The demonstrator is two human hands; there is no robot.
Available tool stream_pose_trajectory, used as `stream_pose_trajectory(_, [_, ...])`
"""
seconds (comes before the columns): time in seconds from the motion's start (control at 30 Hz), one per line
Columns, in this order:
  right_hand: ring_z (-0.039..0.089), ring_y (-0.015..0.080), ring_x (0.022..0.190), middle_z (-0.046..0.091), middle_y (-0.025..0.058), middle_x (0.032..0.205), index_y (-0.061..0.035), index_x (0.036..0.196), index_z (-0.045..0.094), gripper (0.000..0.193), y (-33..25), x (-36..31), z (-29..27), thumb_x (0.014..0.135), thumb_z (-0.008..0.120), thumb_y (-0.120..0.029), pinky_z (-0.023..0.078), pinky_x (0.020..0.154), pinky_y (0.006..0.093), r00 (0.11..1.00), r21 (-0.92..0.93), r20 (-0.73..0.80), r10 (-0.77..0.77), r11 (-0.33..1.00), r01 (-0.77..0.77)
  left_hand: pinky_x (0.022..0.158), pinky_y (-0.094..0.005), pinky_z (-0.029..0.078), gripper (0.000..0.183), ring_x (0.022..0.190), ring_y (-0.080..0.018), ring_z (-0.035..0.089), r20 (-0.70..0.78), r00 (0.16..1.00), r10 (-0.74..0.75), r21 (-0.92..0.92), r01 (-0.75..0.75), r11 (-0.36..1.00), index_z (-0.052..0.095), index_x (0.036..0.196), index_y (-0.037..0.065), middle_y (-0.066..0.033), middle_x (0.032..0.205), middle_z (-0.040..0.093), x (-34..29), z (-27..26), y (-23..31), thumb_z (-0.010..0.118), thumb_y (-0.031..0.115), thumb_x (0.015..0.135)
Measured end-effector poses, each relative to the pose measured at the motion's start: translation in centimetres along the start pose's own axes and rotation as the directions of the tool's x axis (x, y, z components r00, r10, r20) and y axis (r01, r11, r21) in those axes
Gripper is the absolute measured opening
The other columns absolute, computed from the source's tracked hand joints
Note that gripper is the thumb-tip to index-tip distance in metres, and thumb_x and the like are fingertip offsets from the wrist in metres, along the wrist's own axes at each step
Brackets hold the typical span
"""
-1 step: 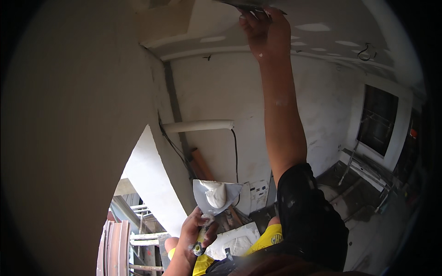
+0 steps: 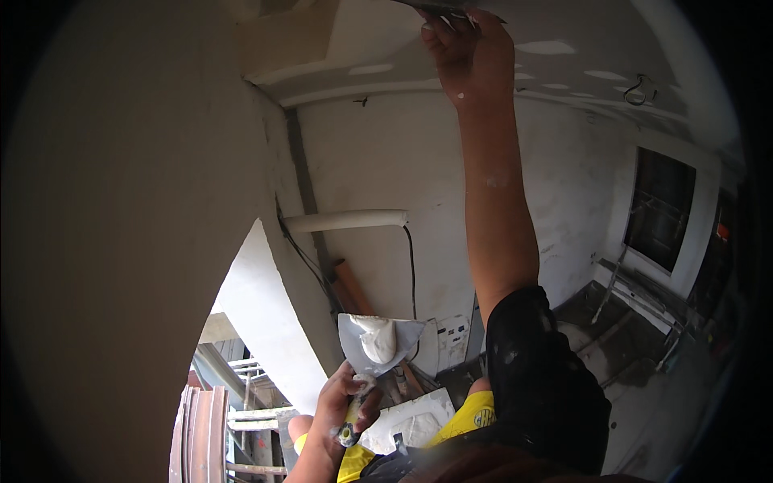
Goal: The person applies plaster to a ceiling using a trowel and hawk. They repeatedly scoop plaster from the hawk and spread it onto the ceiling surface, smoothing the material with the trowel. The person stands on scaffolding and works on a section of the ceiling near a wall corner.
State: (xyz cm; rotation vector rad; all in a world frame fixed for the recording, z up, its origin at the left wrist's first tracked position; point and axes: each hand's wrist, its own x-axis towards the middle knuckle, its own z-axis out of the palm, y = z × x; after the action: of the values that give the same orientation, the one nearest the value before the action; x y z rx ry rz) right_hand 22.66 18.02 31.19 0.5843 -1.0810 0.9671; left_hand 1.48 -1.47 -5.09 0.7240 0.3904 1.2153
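Overhead, the right hand (image 2: pixel 467 48) grips a blade (image 2: pixel 447 6) flat against the ceiling (image 2: pixel 564 48); far below, the left hand (image 2: pixel 342 402) clasps a putty-loaded trowel (image 2: pixel 378 342), blade pointing up.

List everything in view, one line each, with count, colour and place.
Putty knife: one, grey blade with a lump of white filler, held low in the middle.
Blade: one, dark, pressed to the ceiling at the top edge.
Ceiling: one, pale with white filler patches, across the top.
Pipe: one, white, level on the back wall.
Cable: one, black, hanging below the pipe's end.
Window: one, dark with a white frame, on the right wall.
Wire loop: one, dark, hanging from the ceiling at right.
Left hand: gripping the putty knife's handle.
Right hand: raised, holding the blade against the ceiling.
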Motion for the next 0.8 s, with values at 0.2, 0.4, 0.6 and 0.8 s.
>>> stream_pose_trajectory(0.2, [0.071, 0.0238, 0.091, 0.07, 0.0094, 0.096, -0.0063, 0.097, 0.059, 0.008, -4.3, -2.0, 3.5, 0.094, 0.057, -0.013, 0.055, 0.074, 0.0337, 0.985, -0.026, 0.121, -0.121, 0.992, 0.125, 0.032, -0.0248, 0.032, 0.04, 0.034, -0.0169, 0.036, 0.053, 0.998, -0.041, 0.01, 0.04, 0.999, 0.045, 0.127, 0.005, -0.011, 0.059, 0.044, 0.3, -0.6, 0.4, 0.042, 0.011, 0.088])
stream_pose_trajectory(0.4, [0.071, 0.0295, 0.095, 0.07, 0.0143, 0.099, -0.0012, 0.1, 0.061, 0.015, -7.7, -4.7, 7.7, 0.094, 0.057, -0.014, 0.056, 0.079, 0.0363, 0.984, -0.059, 0.134, -0.115, 0.991, 0.123, 0.032, -0.0239, 0.034, 0.044, 0.034, -0.0162, 0.037, 0.117, 0.992, -0.047, 0.006, 0.047, 0.999, 0.044, 0.132, 0.007, -0.0097, 0.059, 0.045, 0.2, -0.6, 0.5, 0.041, 0.011, 0.088])
stream_pose_trajectory(0.6, [0.064, 0.0312, 0.113, 0.062, 0.019, 0.123, 0.0027, 0.123, 0.05, 0.028, -8.8, -9.7, 2.9, 0.098, 0.051, -0.01, 0.049, 0.099, 0.0462, 0.988, -0.027, 0.088, -0.123, 0.992, 0.126, 0.03, -0.0216, 0.034, 0.053, 0.033, -0.0143, 0.036, 0.132, 0.99, -0.041, -0.022, 0.044, 0.999, 0.04, 0.141, 0.01, -0.0108, 0.062, 0.047, 0.6, -0.8, 0.2, 0.041, 0.009, 0.089])
stream_pose_trajectory(0.8, [0.063, 0.0332, 0.115, 0.06, 0.016, 0.131, -0.0081, 0.133, 0.05, 0.034, -6.6, -21.7, -5.5, 0.101, 0.053, -0.017, 0.047, 0.102, 0.0571, 0.978, -0.068, -0.184, 0.094, 0.992, -0.108, 0.03, -0.0211, 0.035, 0.054, 0.034, -0.0143, 0.037, 0.193, 0.981, -0.029, -0.172, 0.063, 0.983, 0.037, 0.144, 0.009, -0.0116, 0.063, 0.047, 0.7, -1.1, -0.4, 0.039, 0.007, 0.089])
